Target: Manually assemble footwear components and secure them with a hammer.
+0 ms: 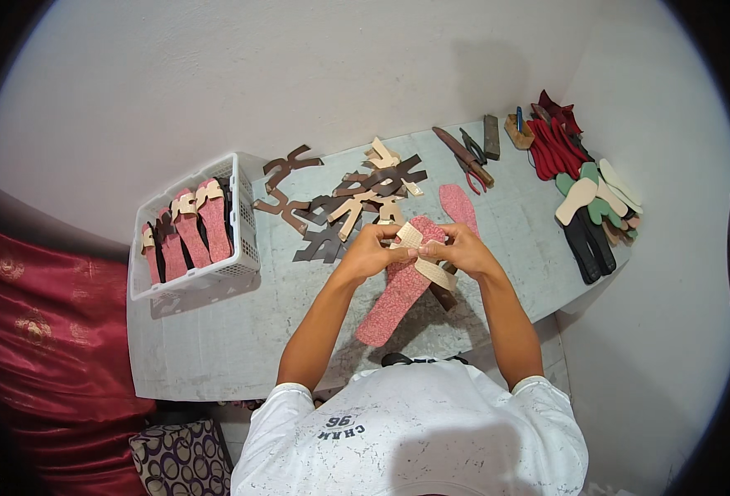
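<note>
Left grip (368, 253) and right grip (471, 251) flank pink sole (395, 306).

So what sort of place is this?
Probably a small sandal-making workshop: pink sandals in a white plastic basket, loose brown and cream straps strewn on the table, and a knife.

The held sole (391, 306) is of pink colour, with a mottled pattern; its strap (435, 274) is cream. The loose straps (358, 202) are brown, grey and cream. The basket (247, 227) is white. The curtain (67, 364) is red with golden motifs.
</note>
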`<state>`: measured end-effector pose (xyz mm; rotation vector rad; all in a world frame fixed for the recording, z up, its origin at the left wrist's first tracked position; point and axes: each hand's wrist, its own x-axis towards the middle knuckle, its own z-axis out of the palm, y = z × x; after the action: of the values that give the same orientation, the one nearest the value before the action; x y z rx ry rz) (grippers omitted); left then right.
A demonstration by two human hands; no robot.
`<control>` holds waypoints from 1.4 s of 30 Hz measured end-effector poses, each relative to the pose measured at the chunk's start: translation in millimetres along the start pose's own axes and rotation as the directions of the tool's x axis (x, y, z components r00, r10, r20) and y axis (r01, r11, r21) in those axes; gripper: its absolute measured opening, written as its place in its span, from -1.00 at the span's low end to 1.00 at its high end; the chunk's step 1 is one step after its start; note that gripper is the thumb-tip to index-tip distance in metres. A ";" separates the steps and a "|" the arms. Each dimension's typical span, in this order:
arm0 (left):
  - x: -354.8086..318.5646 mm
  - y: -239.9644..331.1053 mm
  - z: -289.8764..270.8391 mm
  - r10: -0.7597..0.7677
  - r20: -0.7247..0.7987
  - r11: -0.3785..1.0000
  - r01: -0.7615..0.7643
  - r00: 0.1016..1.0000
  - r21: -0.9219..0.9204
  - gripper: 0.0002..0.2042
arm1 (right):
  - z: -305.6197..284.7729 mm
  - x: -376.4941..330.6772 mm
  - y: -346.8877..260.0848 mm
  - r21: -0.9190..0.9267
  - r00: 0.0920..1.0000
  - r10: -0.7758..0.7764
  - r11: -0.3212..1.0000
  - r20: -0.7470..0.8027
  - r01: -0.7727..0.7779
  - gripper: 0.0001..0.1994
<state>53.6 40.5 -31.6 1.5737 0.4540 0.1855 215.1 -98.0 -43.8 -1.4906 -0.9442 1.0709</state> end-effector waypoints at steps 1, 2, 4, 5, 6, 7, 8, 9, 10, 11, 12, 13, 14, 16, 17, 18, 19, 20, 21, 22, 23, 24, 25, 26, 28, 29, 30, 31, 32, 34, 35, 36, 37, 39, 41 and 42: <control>0.2 -0.4 1.4 0.005 -0.012 1.000 -0.005 1.000 -0.009 -0.69 | -0.6 1.8 2.4 -0.009 0.999 -0.028 1.000 -0.016 0.028 -0.70; -0.4 -1.2 2.3 0.009 -0.026 1.000 -0.010 1.000 -0.018 -0.73 | 0.3 2.6 2.0 -0.018 0.998 -0.056 0.998 -0.029 0.056 -0.65; 1.1 -9.7 2.3 -0.003 -0.035 0.994 -0.001 0.999 -0.111 -0.74 | 3.6 3.0 -0.3 -0.083 0.988 -0.086 0.994 -0.130 0.076 -0.58; 1.6 -10.3 3.6 -0.016 -0.040 0.979 0.007 0.999 -0.204 -0.75 | 4.2 2.8 -1.4 -0.150 0.966 -0.120 0.985 -0.231 0.087 -0.51; 1.7 -10.8 5.5 -0.015 -0.038 0.979 0.007 0.999 -0.203 -0.75 | 3.5 2.7 -0.8 -0.150 0.965 -0.121 0.985 -0.233 0.087 -0.51; 1.6 -10.9 7.6 0.013 -0.069 0.978 -0.027 0.998 -0.205 -0.76 | 2.8 2.7 0.4 -0.110 0.968 -0.094 0.992 -0.233 0.070 -0.48; 1.4 -9.9 8.7 0.041 -0.100 0.976 -0.061 0.994 -0.207 -0.77 | 2.6 2.7 0.3 -0.069 0.970 -0.067 0.996 -0.232 0.053 -0.45; 2.4 -10.8 8.7 0.043 -0.099 0.976 -0.063 0.994 -0.206 -0.77 | 5.0 2.2 0.4 -0.070 0.970 -0.069 0.996 -0.234 0.054 -0.45; 4.2 -13.2 8.3 0.047 -0.137 0.971 -0.077 0.989 -0.226 -0.76 | 10.4 1.2 0.8 -0.111 0.941 -0.130 0.989 -0.314 0.100 -0.48; 5.4 -15.9 6.7 0.048 -0.182 0.965 -0.093 0.982 -0.245 -0.76 | 17.2 1.3 -1.1 -0.154 0.903 -0.193 0.978 -0.383 0.143 -0.52; 6.6 -18.3 5.3 0.050 -0.186 0.965 -0.095 0.981 -0.244 -0.76 | 21.9 0.2 -4.4 -0.155 0.904 -0.196 0.977 -0.380 0.146 -0.52; 7.9 -20.6 4.0 0.069 -0.245 0.952 -0.137 0.967 -0.274 -0.76 | 25.6 -2.3 -8.9 -0.593 0.719 -0.532 0.778 -0.448 0.206 -0.54; 8.8 -21.9 3.0 0.085 -0.303 0.936 -0.180 0.949 -0.303 -0.77 | 29.3 -5.3 -13.8 -0.902 0.482 -0.815 0.419 -0.321 0.107 -0.57; 9.7 -24.5 -0.4 0.097 -0.365 0.933 -0.213 0.926 -0.291 -0.77 | 36.1 -9.3 -19.2 -0.883 0.479 -0.806 0.453 -0.348 0.122 -0.61; 10.2 -23.2 -0.6 0.110 -0.415 0.929 -0.242 0.903 -0.280 -0.77 | 37.4 -12.1 -20.0 -0.864 0.474 -0.794 0.488 -0.380 0.126 -0.64; 10.6 -21.8 -1.3 0.113 -0.412 0.929 -0.243 0.904 -0.278 -0.77 | 37.4 -11.8 -15.2 -0.864 0.471 -0.795 0.488 -0.381 0.124 -0.64; 10.8 -20.5 -2.3 0.121 -0.423 0.920 -0.261 0.898 -0.292 -0.77 | 37.1 -9.0 -6.2 -0.750 0.564 -0.708 0.625 -0.425 0.218 -0.67; 11.4 -19.0 -2.5 0.128 -0.435 0.910 -0.280 0.891 -0.305 -0.77 | 37.4 -7.4 -2.3 -0.604 0.657 -0.612 0.743 -0.440 0.287 -0.69; 11.9 -18.9 -2.4 0.131 -0.433 0.910 -0.281 0.892 -0.304 -0.77 | 37.9 -6.8 0.8 -0.605 0.655 -0.613 0.743 -0.442 0.287 -0.69; 11.8 -19.8 -1.9 0.134 -0.423 0.907 -0.283 0.896 -0.313 -0.77 | 38.9 -6.2 3.3 -0.446 0.717 -0.507 0.843 -0.478 0.300 -0.70; 11.5 -20.1 -1.7 0.137 -0.416 0.903 -0.286 0.899 -0.321 -0.77 | 39.8 -5.3 4.6 -0.270 0.778 -0.396 0.916 -0.488 0.296 -0.70; 11.8 -20.3 -1.4 0.139 -0.415 0.903 -0.287 0.899 -0.319 -0.77 | 39.8 -4.0 7.6 -0.271 0.776 -0.398 0.915 -0.489 0.298 -0.70; 12.4 -20.5 -0.8 0.136 -0.407 0.897 -0.287 0.903 -0.336 -0.77 | 39.5 -2.4 11.1 -0.212 0.802 -0.368 0.929 -0.470 0.302 -0.68; 12.3 -21.4 -0.6 0.132 -0.400 0.892 -0.285 0.907 -0.352 -0.76 | 40.3 -1.7 12.4 -0.152 0.828 -0.338 0.941 -0.447 0.303 -0.66; 12.5 -24.0 -0.2 0.128 -0.390 0.890 -0.279 0.912 -0.360 -0.76 | 44.2 0.2 13.6 -0.093 0.828 -0.338 0.938 -0.447 0.333 -0.67; 12.5 -23.4 -0.1 0.125 -0.380 0.888 -0.274 0.916 -0.370 -0.76 | 45.8 1.0 11.9 -0.035 0.829 -0.338 0.932 -0.446 0.361 -0.67; 12.1 -22.8 -0.3 0.125 -0.380 0.888 -0.274 0.916 -0.370 -0.76 | 45.5 0.2 9.6 -0.035 0.829 -0.338 0.932 -0.446 0.361 -0.67; 11.6 -22.3 -0.7 0.121 -0.377 0.884 -0.272 0.918 -0.379 -0.76 | 44.6 -1.5 6.4 0.046 0.866 -0.280 0.944 -0.415 0.327 -0.67; 10.9 -21.2 -0.6 0.117 -0.374 0.881 -0.270 0.920 -0.389 -0.77 | 44.0 -3.0 2.9 0.124 0.899 -0.222 0.950 -0.378 0.287 -0.67; 11.4 -21.9 -0.2 0.135 -0.376 0.884 -0.282 0.917 -0.371 -0.76 | 41.9 -3.8 1.0 0.235 0.926 -0.172 0.937 -0.337 0.260 -0.68; 11.5 -22.1 0.5 0.153 -0.375 0.888 -0.294 0.914 -0.354 -0.76 | 41.3 -4.2 0.9 0.342 0.948 -0.125 0.912 -0.292 0.226 -0.68; 11.3 -22.5 1.1 0.152 -0.376 0.888 -0.294 0.914 -0.354 -0.76 | 41.4 -4.1 1.3 0.342 0.949 -0.124 0.912 -0.291 0.224 -0.68; 10.8 -23.1 1.9 0.166 -0.392 0.894 -0.306 0.905 -0.328 -0.75 | 41.6 -3.9 2.1 0.396 0.956 -0.101 0.895 -0.274 0.208 -0.67; 10.6 -23.8 4.3 0.179 -0.410 0.899 -0.318 0.894 -0.302 -0.75 | 41.5 -3.3 2.2 0.447 0.964 -0.079 0.874 -0.253 0.189 -0.65; 10.7 -24.2 8.7 0.172 -0.439 0.896 -0.325 0.882 -0.302 -0.74 | 40.8 -2.8 1.3 0.446 0.961 -0.111 0.868 -0.253 0.218 -0.65; 10.6 -24.1 11.1 0.172 -0.440 0.896 -0.326 0.881 -0.302 -0.74 | 40.9 -2.5 1.4 0.446 0.961 -0.111 0.868 -0.252 0.218 -0.65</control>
<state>63.4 34.4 -57.8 1.2125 0.4964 0.7707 175.4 -88.9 -47.9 -1.0738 -0.5875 0.9063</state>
